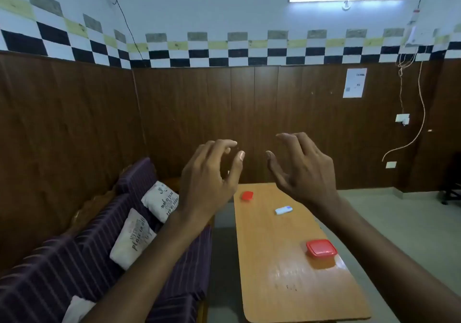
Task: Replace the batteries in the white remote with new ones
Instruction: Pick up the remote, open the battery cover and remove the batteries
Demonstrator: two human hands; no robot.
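left hand (pixel 208 175): raised, fingers curled, empty | right hand (pixel 303 166): raised, fingers spread, empty

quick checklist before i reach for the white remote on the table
1. Both hands free: ok, left hand and right hand are open and empty, raised above the table.
2. White remote unobstructed: ok, it lies alone on the wooden table.
3. Battery cover state: cannot tell.
4. New batteries located: cannot tell; the near red-lidded container is shut and the far red container is too small to read.

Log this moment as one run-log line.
left hand open, raised | right hand open, raised | white remote untouched on table
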